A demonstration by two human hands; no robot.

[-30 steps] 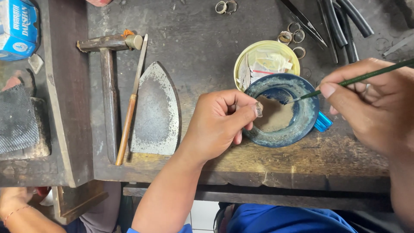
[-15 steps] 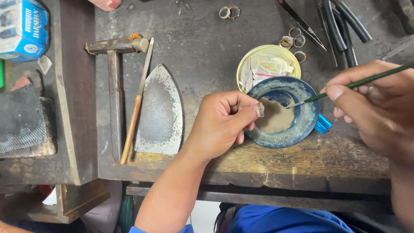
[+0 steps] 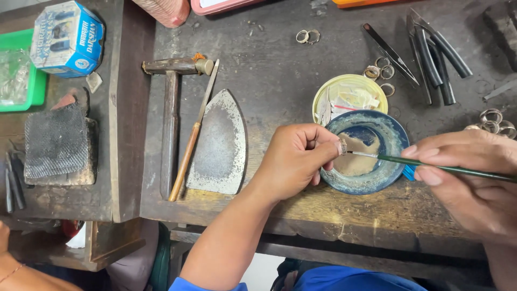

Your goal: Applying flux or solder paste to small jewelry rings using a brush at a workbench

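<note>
Here, past the hammer (image 3: 171,116) and flat iron plate (image 3: 218,144), the left hand (image 3: 293,160) pinches a small ring (image 3: 343,147) over the blue dish (image 3: 366,159) on the surface (image 3: 269,70), and the right hand (image 3: 474,180), gripping the brush (image 3: 431,163), should probably dab lightly at it

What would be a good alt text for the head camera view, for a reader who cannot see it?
Over a blue dish of brownish paste, the left hand pinches a small ring while the right hand touches a thin green brush to it. A hammer, an iron plate and loose rings lie on the worn wooden bench.
</note>
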